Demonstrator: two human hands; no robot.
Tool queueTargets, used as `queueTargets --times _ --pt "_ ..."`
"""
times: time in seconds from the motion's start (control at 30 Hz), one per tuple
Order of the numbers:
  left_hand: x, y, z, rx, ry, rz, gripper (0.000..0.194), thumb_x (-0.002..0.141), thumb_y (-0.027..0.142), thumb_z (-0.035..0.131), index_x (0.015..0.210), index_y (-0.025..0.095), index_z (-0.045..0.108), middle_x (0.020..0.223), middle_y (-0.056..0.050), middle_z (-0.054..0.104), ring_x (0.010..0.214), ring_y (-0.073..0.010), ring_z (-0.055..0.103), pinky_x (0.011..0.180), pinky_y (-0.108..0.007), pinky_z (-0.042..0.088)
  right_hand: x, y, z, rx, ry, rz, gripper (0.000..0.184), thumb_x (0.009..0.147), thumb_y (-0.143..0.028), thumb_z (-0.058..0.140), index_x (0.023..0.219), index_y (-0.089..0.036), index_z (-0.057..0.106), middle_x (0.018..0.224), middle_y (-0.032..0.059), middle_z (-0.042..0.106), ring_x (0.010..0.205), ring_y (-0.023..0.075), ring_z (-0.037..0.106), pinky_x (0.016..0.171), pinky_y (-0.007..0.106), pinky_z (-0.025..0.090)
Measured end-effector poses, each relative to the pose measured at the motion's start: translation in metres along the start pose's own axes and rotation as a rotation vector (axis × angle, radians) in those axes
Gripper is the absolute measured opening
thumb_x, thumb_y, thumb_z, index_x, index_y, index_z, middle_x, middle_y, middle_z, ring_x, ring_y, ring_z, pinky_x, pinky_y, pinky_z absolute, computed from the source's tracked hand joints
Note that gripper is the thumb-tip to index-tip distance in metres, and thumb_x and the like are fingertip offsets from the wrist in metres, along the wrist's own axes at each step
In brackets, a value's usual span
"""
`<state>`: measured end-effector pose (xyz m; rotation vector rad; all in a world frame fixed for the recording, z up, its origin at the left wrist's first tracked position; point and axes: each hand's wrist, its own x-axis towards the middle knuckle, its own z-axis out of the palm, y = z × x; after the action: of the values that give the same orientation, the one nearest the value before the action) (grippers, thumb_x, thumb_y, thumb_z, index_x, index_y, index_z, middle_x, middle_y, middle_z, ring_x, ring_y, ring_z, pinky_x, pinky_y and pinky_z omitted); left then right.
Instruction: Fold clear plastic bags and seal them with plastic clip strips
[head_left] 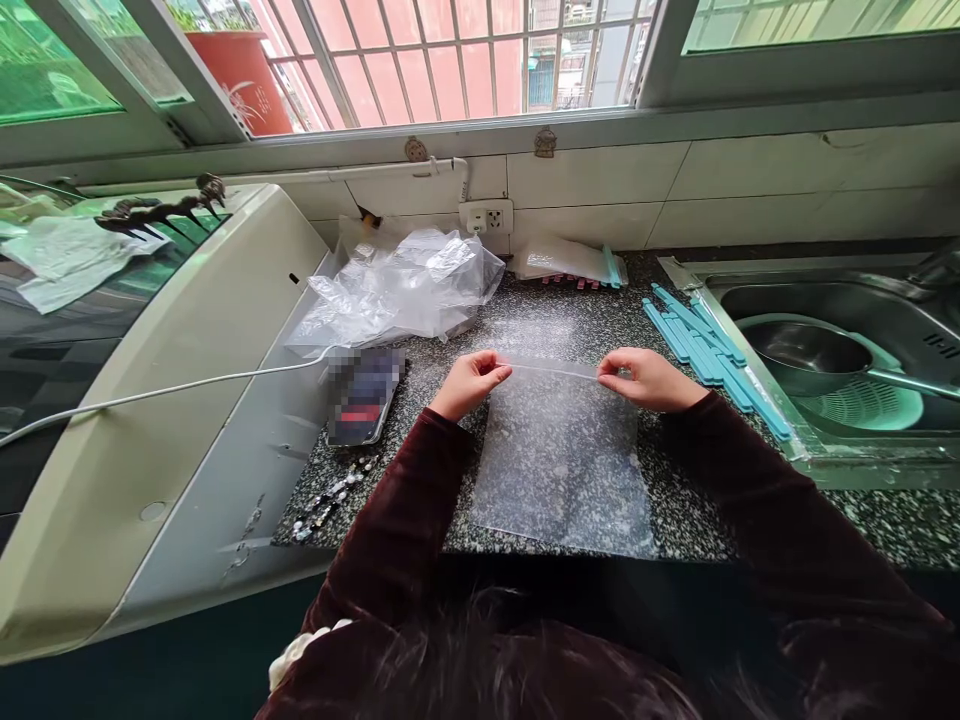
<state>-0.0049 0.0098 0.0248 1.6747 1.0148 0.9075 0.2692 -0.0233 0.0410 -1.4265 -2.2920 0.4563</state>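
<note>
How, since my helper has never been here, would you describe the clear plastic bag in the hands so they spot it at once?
Find the speckled counter left of the sink. There, at its front, the left hand and right hand pinch the top edge of the clear plastic bag. It is spread smooth and see-through, unlike the crumpled plastic heap behind.

A bright barred window (457, 65) sits above a tiled wall (592, 180) and speckled countertop (675, 520).

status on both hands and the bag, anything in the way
Left hand, right hand: pinching clear bag at far end. Bag spread over counter. Nothing seen on it; blue strips off right.
</note>
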Motion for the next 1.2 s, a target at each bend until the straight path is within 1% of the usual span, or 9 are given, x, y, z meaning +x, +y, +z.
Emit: queueTargets --times 0.13,0.23,0.4,0.53,0.67,0.8,0.97,1.1,1.2 --pt "-0.001 0.001 0.004 -0.008 -0.036 0.012 0.031 0.066 0.044 0.063 0.062 0.015 0.053 0.058 0.003 0.047 0.056 -0.0093 0.042 0.056 -0.024 0.034 -0.001 -0.008 0.001 0.093 -0.098 0.031 0.018 0.074 -0.033 0.054 0.080 -0.018 0.061 0.076 0.0051 0.066 0.070 0.0164 0.059 0.066 0.029 0.045" --pt "-0.001 0.002 0.006 -0.019 -0.064 0.015 0.030 0.066 0.043 0.063 0.062 0.015 0.053 0.058 0.003 0.047 0.057 -0.0091 0.042 0.057 -0.024 0.034 0.001 -0.015 0.005 0.118 -0.114 0.056 0.019 0.076 -0.034 0.051 0.075 -0.017 0.060 0.073 0.0048 0.066 0.067 0.0155 0.059 0.063 0.029 0.044" --pt "-0.002 0.005 0.007 -0.032 -0.056 -0.006 0.032 0.066 0.046 0.063 0.062 0.015 0.053 0.058 0.003 0.047 0.057 -0.0093 0.042 0.058 -0.024 0.034 0.001 -0.019 0.007 0.193 -0.049 0.044 0.021 0.075 -0.035 0.051 0.067 -0.017 0.059 0.067 0.0041 0.064 0.063 0.0145 0.056 0.063 0.028 0.043" --pt "-0.002 0.008 0.003 -0.018 -0.068 -0.040 0.033 0.066 0.047 0.062 0.065 0.014 0.056 0.062 0.002 0.051 0.060 -0.0099 0.044 0.060 -0.024 0.035 -0.001 -0.013 -0.004 0.280 0.043 0.085 0.023 0.073 -0.039 0.054 0.067 -0.017 0.059 0.067 0.0038 0.064 0.063 0.0146 0.056 0.061 0.028 0.044" --pt "-0.002 0.009 -0.005 0.011 -0.134 -0.070 0.034 0.065 0.048 0.063 0.067 0.014 0.058 0.063 0.001 0.053 0.061 -0.0108 0.045 0.062 -0.025 0.036 -0.003 -0.002 -0.016 0.298 0.125 0.141 0.026 0.071 -0.043 0.057 0.067 -0.018 0.060 0.066 0.0034 0.063 0.063 0.0148 0.055 0.062 0.029 0.045" --pt "-0.001 0.005 -0.009 0.039 -0.165 -0.083 0.033 0.062 0.047 0.065 0.066 0.014 0.059 0.062 0.001 0.053 0.061 -0.0113 0.046 0.062 -0.026 0.036 -0.004 0.004 -0.021 0.314 0.126 0.175 0.029 0.069 -0.046 0.058 0.066 -0.017 0.060 0.064 0.0028 0.061 0.061 0.0139 0.053 0.060 0.029 0.044" --pt "-0.001 0.005 -0.007 0.032 -0.120 -0.054 0.034 0.062 0.049 0.065 0.066 0.015 0.059 0.063 0.000 0.054 0.062 -0.0118 0.046 0.062 -0.026 0.037 -0.003 0.002 -0.016 0.358 0.126 0.185 0.031 0.069 -0.047 0.059 0.074 -0.017 0.060 0.067 0.0026 0.062 0.061 0.0132 0.053 0.058 0.028 0.045" --pt "-0.001 0.007 -0.005 0.020 -0.121 -0.058 0.034 0.061 0.048 0.065 0.066 0.015 0.059 0.063 0.000 0.055 0.061 -0.0114 0.046 0.062 -0.026 0.037 -0.001 -0.001 -0.013 0.357 0.121 0.174 0.028 0.069 -0.045 0.059 0.066 -0.017 0.058 0.062 0.0014 0.059 0.059 0.0124 0.052 0.058 0.028 0.044" --pt "-0.001 0.005 -0.006 0.014 -0.066 -0.056 0.034 0.062 0.048 0.064 0.064 0.015 0.058 0.060 0.001 0.053 0.059 -0.0107 0.044 0.060 -0.025 0.036 -0.002 0.000 -0.015 0.384 0.167 0.183 0.028 0.068 -0.045 0.060 0.065 -0.017 0.058 0.062 0.0016 0.059 0.059 0.0127 0.051 0.059 0.029 0.045"
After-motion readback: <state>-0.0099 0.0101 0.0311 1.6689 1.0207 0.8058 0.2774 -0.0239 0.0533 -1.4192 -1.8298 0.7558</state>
